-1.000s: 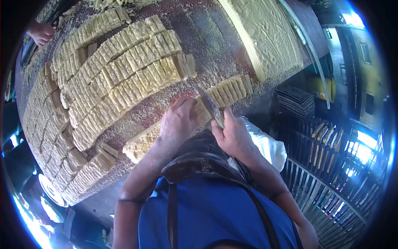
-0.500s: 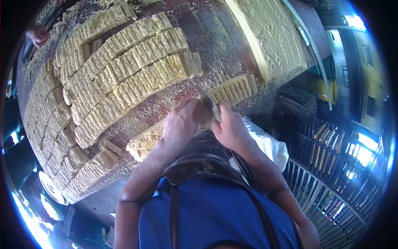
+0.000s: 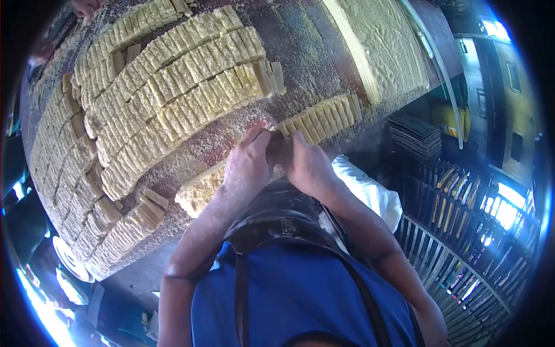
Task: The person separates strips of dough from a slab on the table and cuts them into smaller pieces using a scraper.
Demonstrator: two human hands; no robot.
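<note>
A crumb-coated strip of pale dough [image 3: 199, 194] lies along the near table edge. My left hand [image 3: 248, 165] has its fingers curled over the right end of this strip. Close beside it, my right hand [image 3: 309, 165] is closed around a knife, which is mostly hidden between the hands now. Just beyond my hands is a short row of cut slices [image 3: 321, 120], standing side by side. Several long rows of similar slices [image 3: 191, 87] cover the table to the left.
A flat sheet of pale dough [image 3: 393, 52] with a strip along its left edge lies at the far right of the table [image 3: 289, 43]. A white sack [image 3: 370, 191] is by my right forearm. Stacked dark boards [image 3: 415, 139] and a slatted rack [image 3: 439, 254] stand right. Another person's hand [image 3: 87, 7] is top left.
My right hand has moved in close to my left and turned, so the knife blade seen before is now hidden. The other person's hand has moved up.
</note>
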